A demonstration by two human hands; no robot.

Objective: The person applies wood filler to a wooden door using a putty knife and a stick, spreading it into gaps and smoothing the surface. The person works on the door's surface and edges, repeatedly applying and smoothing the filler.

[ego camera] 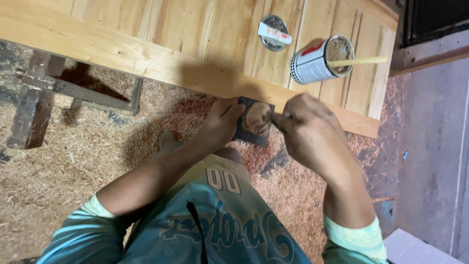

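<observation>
From the head camera, the left hand (222, 122) grips the edge of a small dark board (254, 122) loaded with a dab of brown wood filler (256, 119), holding it just below the near edge of the wooden door panel (146, 58). The right hand (308, 129) is closed around a small tool whose tip meets the filler; the tool itself is mostly hidden. This looks like the mixing or loading step. Next, the charged tool would need carrying up to the panel. An open filler can (320, 61) with a stick (359, 61) and its lid (273, 32) lie on the panel, above a sawdust floor (73, 161).
</observation>
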